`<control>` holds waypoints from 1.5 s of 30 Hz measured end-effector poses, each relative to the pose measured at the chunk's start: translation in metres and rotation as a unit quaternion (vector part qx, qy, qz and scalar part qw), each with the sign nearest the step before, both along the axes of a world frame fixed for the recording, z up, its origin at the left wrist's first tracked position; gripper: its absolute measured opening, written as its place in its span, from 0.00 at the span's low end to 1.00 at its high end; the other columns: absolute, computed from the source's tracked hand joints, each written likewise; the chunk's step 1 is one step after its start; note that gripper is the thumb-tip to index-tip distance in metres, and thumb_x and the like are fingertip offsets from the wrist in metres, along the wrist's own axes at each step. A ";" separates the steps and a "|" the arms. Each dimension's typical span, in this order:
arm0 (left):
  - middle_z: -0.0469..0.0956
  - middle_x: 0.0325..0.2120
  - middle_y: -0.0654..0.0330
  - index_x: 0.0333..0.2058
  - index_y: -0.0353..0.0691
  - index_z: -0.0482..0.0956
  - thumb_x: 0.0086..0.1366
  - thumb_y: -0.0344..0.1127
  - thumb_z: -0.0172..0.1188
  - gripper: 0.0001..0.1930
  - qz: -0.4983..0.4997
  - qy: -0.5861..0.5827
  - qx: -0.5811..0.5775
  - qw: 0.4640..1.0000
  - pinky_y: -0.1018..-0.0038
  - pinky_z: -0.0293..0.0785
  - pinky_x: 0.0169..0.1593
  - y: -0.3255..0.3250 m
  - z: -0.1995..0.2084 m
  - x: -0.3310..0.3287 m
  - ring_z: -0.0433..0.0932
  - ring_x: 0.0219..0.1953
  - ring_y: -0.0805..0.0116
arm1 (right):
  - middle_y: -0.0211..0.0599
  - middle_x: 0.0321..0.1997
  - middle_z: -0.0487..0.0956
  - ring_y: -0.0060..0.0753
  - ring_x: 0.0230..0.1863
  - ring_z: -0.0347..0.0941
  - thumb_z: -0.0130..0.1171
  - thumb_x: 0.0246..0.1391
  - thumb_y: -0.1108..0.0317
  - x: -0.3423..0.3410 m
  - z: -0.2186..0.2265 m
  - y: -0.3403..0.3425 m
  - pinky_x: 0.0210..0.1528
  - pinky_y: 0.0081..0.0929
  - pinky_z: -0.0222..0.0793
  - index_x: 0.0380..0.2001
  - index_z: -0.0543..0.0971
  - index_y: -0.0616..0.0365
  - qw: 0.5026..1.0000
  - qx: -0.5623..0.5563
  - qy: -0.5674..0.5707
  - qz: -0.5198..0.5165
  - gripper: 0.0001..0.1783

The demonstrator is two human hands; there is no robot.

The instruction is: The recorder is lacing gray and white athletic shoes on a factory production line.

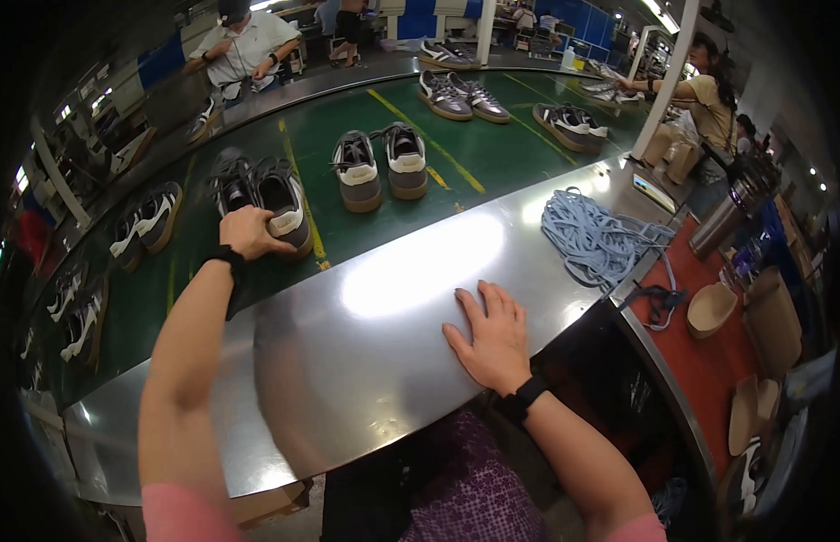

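My left hand (248, 232) is closed around the heel ends of a pair of dark grey sneakers (281, 192) on the green conveyor belt (321, 113). Its thumb presses on the right shoe's heel, while the other fingers are partly hidden between and behind the shoes. Bare and flat, my right hand (494, 341) rests on the shiny metal ledge (384, 361) with its fingers spread. Just right of the held pair stands another pair of grey sneakers (358, 172), white heel tabs toward me.
More sneakers (456, 95) stand along the belt, between yellow lines. A heap of light blue laces (587, 237) lies on the ledge to the right. Beyond it, a red surface (677, 312) holds tan shoe forms (712, 310) and a metal flask (736, 212). Co-workers (244, 45) sit across the belt.
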State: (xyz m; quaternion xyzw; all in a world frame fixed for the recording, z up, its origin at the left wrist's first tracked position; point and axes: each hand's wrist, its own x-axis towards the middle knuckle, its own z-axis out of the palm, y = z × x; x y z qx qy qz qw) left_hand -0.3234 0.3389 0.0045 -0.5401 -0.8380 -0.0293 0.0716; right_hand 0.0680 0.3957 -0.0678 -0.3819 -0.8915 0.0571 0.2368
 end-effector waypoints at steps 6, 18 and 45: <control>0.79 0.20 0.54 0.31 0.41 0.85 0.38 0.67 0.70 0.33 -0.104 -0.130 0.062 0.984 0.65 0.73 0.32 -0.087 0.032 0.104 0.80 0.26 0.56 | 0.55 0.61 0.65 0.52 0.65 0.55 0.55 0.55 0.51 0.004 -0.003 -0.002 0.66 0.47 0.47 0.55 0.72 0.56 1.000 0.001 0.012 -0.004 0.29; 0.69 0.49 0.49 0.59 0.38 0.66 0.45 0.34 0.71 0.40 -0.024 -0.056 0.344 0.937 0.61 0.65 0.57 -0.217 0.015 0.180 0.70 0.49 0.50 | 0.55 0.60 0.67 0.52 0.64 0.57 0.53 0.56 0.51 0.001 -0.004 -0.006 0.66 0.46 0.48 0.56 0.72 0.56 1.000 0.024 0.015 0.002 0.28; 0.65 0.49 0.43 0.49 0.30 0.64 0.59 0.34 0.54 0.22 0.003 -0.323 0.187 0.928 0.61 0.61 0.56 -0.368 -0.028 0.356 0.65 0.53 0.44 | 0.65 0.70 0.48 0.67 0.50 0.70 0.55 0.47 0.73 0.071 0.015 -0.285 0.47 0.44 0.75 0.66 0.46 0.66 0.827 -0.435 0.081 0.346 0.46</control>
